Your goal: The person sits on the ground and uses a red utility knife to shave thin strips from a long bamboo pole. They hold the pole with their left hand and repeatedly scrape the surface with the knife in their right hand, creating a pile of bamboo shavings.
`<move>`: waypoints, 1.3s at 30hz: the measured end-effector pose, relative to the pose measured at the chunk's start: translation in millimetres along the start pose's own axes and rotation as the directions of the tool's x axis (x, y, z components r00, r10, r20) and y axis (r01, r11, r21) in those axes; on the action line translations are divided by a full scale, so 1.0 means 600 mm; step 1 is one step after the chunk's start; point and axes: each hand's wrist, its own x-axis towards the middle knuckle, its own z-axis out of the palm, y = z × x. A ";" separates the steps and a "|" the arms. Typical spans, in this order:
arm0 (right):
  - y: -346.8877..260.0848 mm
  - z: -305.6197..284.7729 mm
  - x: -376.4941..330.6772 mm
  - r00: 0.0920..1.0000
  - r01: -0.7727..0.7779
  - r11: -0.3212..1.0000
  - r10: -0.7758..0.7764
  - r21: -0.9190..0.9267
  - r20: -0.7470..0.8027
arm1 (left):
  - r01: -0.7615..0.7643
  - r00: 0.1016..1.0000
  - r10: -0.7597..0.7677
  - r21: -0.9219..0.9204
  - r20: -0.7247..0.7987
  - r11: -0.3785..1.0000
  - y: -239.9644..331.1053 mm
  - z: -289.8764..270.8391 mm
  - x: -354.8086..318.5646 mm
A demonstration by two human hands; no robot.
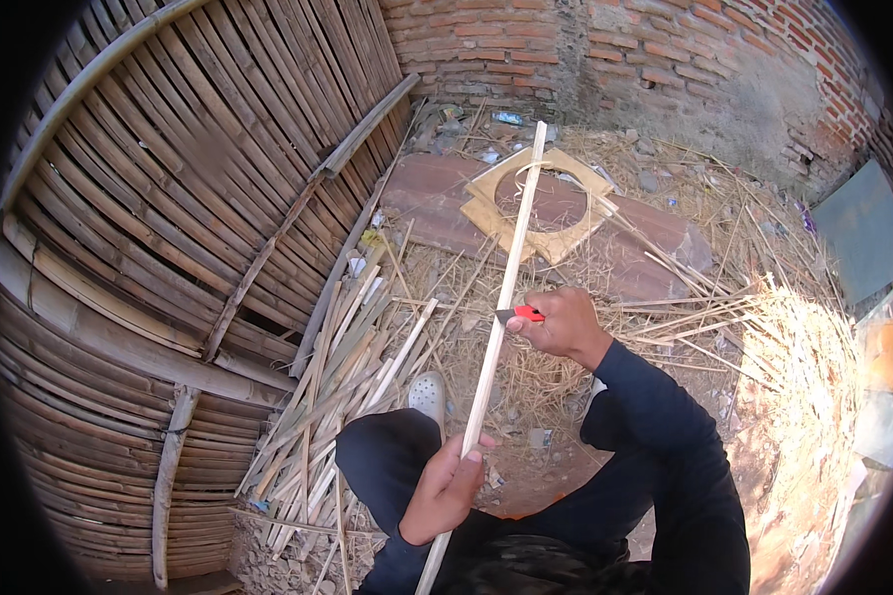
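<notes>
Item one: we list a long, pale strip (485,382), running lengthwise from the lower edge of view up across a tan board (482,216) with a round hole; whether the two touch, we cannot tell.

Item two: a left hand (445,488), its thumb and fingers closed around the strip's lower part.

Item three: a right hand (563,324), clenched on a small red-and-dark tool (528,313), whose dark end meets the strip near mid-length.

Also on the ground (556,471), we enter: a reddish-brown sheet (422,198), the board lying toward its middle; a heap of loose strips (342,367) along the edge beside a slatted wall (208,169); scattered straw (665,347); one pale clog (427,395). At the far edge, we note a brick wall (506,55).
</notes>
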 end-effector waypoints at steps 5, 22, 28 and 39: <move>-0.053 0.017 -0.030 0.990 0.135 0.987 -0.138 0.085 0.024 | -0.012 0.998 0.019 0.114 -0.059 0.993 0.010 -0.003 0.001; 0.157 0.002 0.065 0.928 -0.339 0.930 0.306 -0.139 -0.214 | -0.044 0.999 0.038 0.371 0.025 0.928 -0.003 0.017 -0.036; 0.224 0.003 0.065 0.942 -0.320 0.910 0.277 -0.265 -0.188 | 0.020 0.999 -0.037 0.393 0.037 0.919 -0.019 0.012 -0.041; 0.277 -0.046 -0.003 0.759 -0.651 0.752 0.642 -0.104 -0.107 | 0.084 0.995 -0.081 0.033 -0.065 0.996 -0.022 -0.023 -0.061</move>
